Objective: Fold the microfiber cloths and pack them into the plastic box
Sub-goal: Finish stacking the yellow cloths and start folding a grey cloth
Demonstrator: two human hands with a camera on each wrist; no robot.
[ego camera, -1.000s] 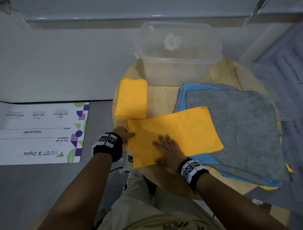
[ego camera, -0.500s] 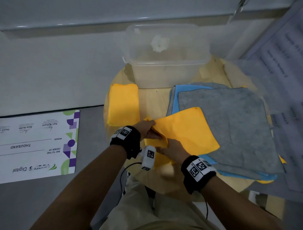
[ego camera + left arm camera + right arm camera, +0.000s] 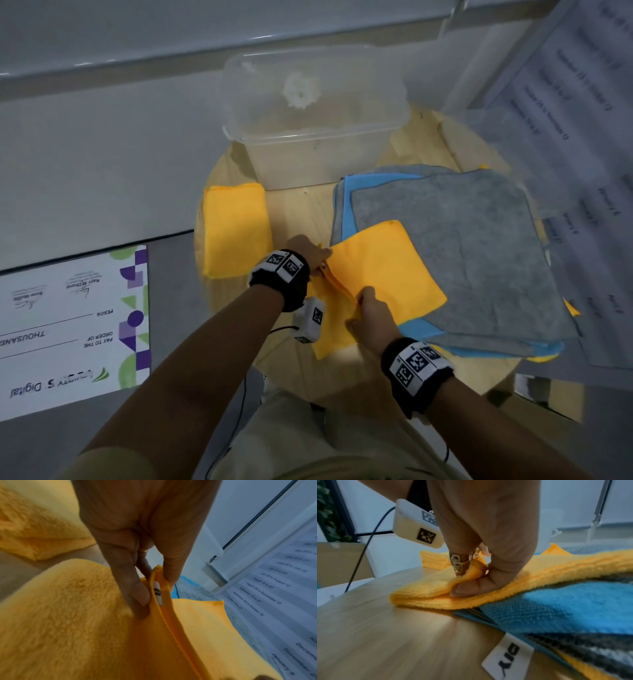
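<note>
A half-folded yellow cloth [image 3: 387,270] lies across the near edge of a stack of grey and blue cloths [image 3: 455,246] on a round wooden table [image 3: 298,212]. My left hand [image 3: 317,253] pinches the cloth's lifted left edge [image 3: 157,582] between thumb and fingers. My right hand [image 3: 368,308] pinches the same raised edge nearer to me [image 3: 474,569]. A folded yellow cloth [image 3: 234,228] lies at the table's left. The clear plastic box [image 3: 315,116] stands open at the back and holds no cloths.
A large printed cheque board [image 3: 68,329] lies on the grey floor to the left. Printed paper sheets [image 3: 582,137] sit at the right of the table. A white wall and ledge run behind the box. My knees are below the table's near edge.
The yellow cloth lay flat under both hands a second ago. Both hands have since taken hold of its left edge and lifted it up and rightward over the rest.
</note>
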